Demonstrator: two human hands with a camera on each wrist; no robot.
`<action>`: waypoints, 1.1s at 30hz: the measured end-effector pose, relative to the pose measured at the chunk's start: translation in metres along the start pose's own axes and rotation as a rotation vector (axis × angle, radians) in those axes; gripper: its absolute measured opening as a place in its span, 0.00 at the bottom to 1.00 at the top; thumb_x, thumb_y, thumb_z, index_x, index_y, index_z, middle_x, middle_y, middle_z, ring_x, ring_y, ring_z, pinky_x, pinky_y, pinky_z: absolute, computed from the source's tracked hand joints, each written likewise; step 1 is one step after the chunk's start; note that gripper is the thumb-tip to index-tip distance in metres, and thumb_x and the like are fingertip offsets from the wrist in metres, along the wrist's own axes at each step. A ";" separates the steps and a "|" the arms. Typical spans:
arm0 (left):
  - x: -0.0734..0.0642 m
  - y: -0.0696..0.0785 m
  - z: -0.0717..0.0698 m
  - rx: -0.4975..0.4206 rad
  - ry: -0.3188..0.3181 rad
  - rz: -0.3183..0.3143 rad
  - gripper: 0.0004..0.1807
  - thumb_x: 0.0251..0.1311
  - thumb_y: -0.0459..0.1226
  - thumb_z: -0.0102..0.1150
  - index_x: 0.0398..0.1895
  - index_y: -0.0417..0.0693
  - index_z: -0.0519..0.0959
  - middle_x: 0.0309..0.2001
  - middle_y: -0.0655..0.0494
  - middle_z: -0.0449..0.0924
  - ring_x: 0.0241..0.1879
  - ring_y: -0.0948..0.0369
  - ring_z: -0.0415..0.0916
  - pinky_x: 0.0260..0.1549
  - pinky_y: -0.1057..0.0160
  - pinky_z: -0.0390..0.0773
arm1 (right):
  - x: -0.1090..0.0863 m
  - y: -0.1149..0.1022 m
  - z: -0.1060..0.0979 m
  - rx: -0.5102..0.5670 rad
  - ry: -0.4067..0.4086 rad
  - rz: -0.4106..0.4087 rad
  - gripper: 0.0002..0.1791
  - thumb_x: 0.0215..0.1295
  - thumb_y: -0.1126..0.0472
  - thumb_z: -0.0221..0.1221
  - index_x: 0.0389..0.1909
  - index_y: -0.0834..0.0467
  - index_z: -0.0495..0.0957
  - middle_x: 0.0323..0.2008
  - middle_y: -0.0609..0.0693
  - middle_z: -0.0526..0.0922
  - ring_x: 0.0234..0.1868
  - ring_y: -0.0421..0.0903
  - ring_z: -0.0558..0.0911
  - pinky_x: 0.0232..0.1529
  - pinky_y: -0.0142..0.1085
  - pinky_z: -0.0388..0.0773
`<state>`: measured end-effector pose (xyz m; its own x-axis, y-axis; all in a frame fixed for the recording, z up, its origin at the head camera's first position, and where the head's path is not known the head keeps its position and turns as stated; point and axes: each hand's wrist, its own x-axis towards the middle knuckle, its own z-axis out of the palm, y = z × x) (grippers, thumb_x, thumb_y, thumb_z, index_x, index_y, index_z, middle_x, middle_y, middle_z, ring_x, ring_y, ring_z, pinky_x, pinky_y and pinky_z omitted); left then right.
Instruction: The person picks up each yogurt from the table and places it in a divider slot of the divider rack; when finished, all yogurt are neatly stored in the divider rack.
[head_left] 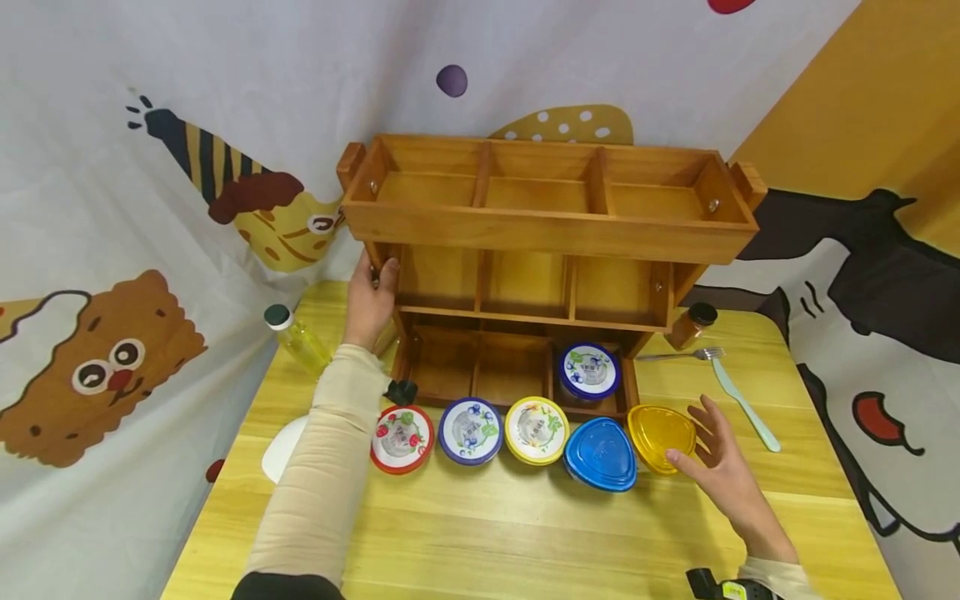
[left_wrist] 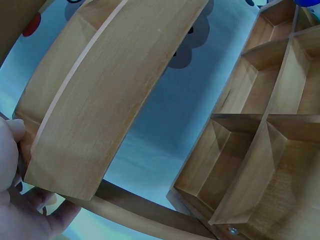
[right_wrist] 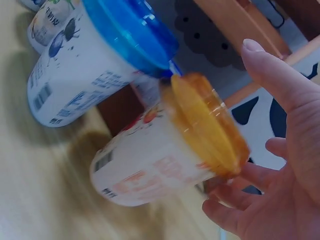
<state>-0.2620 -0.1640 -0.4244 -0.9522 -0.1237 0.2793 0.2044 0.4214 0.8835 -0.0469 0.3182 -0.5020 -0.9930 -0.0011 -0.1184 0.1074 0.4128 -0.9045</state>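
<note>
Thumb and fingers of the left hand (head_left: 371, 304) grip the left side of the wooden rack (head_left: 547, 237), arm stretched forward. Near its lower front edge stand the red-rimmed cup (head_left: 402, 439), blue-rimmed cup (head_left: 471, 431) and yellow-rimmed cup (head_left: 537, 430), showing printed fruit and lettering too blurred to read; then the blue-lidded cup (head_left: 601, 454) and yellow-lidded cup (head_left: 662, 437), each bearing a barcode (right_wrist: 104, 161). Beside the last, the right hand (head_left: 720, 471) is spread, contact unclear. Tabletop (head_left: 540, 542) extends in front of the row.
</note>
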 end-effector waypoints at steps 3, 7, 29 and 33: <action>0.000 0.001 0.001 0.000 0.000 -0.002 0.23 0.75 0.45 0.46 0.68 0.46 0.65 0.61 0.38 0.73 0.58 0.46 0.73 0.57 0.47 0.72 | -0.001 0.010 0.004 0.036 -0.015 0.020 0.55 0.68 0.63 0.60 0.78 0.37 0.29 0.76 0.68 0.41 0.73 0.71 0.47 0.54 0.11 0.58; 0.000 0.001 0.001 0.004 0.001 0.006 0.23 0.75 0.45 0.46 0.68 0.45 0.65 0.61 0.37 0.74 0.58 0.46 0.73 0.57 0.46 0.72 | -0.002 0.020 0.011 0.080 -0.038 0.040 0.58 0.68 0.65 0.61 0.78 0.41 0.24 0.76 0.69 0.38 0.71 0.69 0.51 0.51 0.12 0.63; -0.002 0.002 0.002 0.006 -0.001 -0.014 0.24 0.75 0.44 0.46 0.69 0.45 0.64 0.64 0.38 0.72 0.63 0.46 0.70 0.62 0.47 0.69 | -0.004 0.038 0.032 0.147 0.049 0.031 0.56 0.64 0.67 0.64 0.77 0.44 0.32 0.67 0.59 0.53 0.54 0.24 0.69 0.49 0.16 0.71; -0.002 0.001 0.002 0.016 0.001 -0.009 0.24 0.75 0.44 0.46 0.70 0.46 0.64 0.65 0.39 0.71 0.64 0.46 0.69 0.63 0.46 0.68 | -0.004 0.041 0.033 0.175 0.058 0.020 0.54 0.64 0.68 0.64 0.76 0.44 0.34 0.64 0.49 0.57 0.54 0.24 0.70 0.49 0.17 0.72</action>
<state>-0.2607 -0.1619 -0.4243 -0.9537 -0.1287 0.2719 0.1921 0.4349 0.8798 -0.0369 0.3051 -0.5521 -0.9912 0.0604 -0.1179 0.1293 0.2477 -0.9602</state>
